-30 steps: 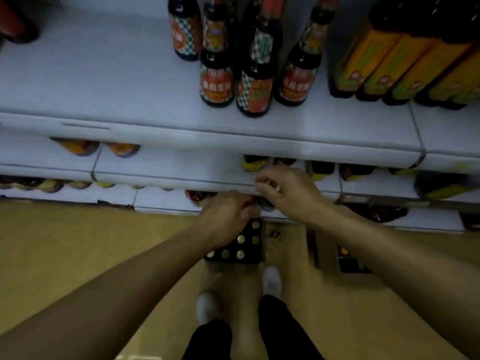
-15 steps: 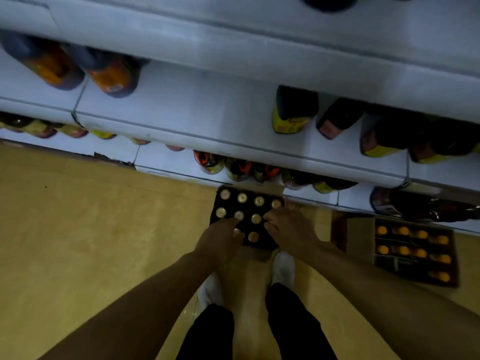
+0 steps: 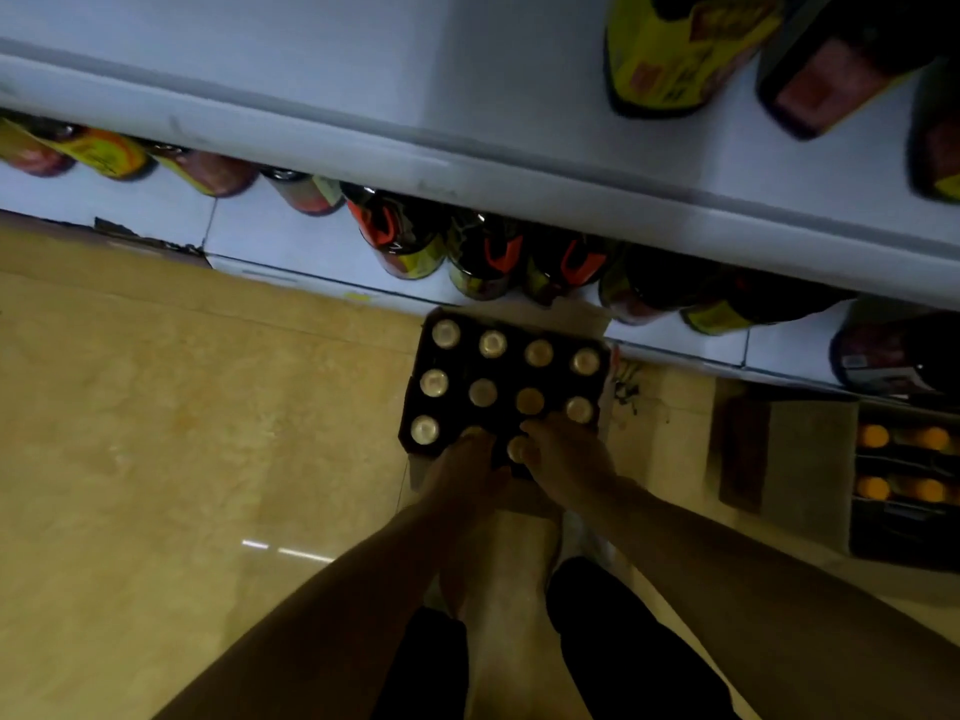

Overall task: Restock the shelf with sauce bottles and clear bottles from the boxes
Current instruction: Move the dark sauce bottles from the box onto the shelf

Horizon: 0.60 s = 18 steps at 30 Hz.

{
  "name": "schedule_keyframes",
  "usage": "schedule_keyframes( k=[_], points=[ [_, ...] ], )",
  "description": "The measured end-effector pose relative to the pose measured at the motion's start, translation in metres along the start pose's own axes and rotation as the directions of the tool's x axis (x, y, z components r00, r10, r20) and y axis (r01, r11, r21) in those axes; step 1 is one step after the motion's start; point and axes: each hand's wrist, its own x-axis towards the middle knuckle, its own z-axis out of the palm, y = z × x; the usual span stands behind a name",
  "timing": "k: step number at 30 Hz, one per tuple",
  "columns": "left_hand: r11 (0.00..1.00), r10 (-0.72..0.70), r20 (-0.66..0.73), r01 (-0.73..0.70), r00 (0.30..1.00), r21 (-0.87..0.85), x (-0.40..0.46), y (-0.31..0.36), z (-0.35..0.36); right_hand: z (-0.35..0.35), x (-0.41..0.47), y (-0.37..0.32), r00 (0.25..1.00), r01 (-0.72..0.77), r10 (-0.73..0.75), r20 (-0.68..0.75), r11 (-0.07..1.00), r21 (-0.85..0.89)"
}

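The fingers of both the left hand (image 3: pixel 470 467) and the right hand (image 3: pixel 563 452) are dipping into the near row of the box of gold-capped bottles (image 3: pixel 501 384), so whether they're actually gripping any caps is impossible to tell. The hands are covering the near-row caps at 6 o'clock of the box. The orange-capped box (image 3: pixel 906 475) at 3 o'clock is getting cut off by the right edge. Shelf bottles (image 3: pixel 483 259) at 12 o'clock are half tucking under the upper shelf lip (image 3: pixel 467 168), labels smearing too blurry to read. The feet are hiding behind the forearms.
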Motion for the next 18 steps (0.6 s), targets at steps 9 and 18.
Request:
schedule_keyframes(
  k=[9, 18],
  points=[
    [0.993, 0.041, -0.004, -0.042, 0.999, -0.108, 0.033, -0.027, 0.046, 0.061, 0.040, 0.012, 0.999, -0.027, 0.030, 0.018, 0.989, -0.146],
    [0.995, 0.051, -0.015, -0.053, 0.999, -0.085, 0.034, -0.027, 0.046, 0.054, 0.033, 0.013, 1.000, 0.006, -0.007, -0.008, 0.988, -0.152]
  ],
)
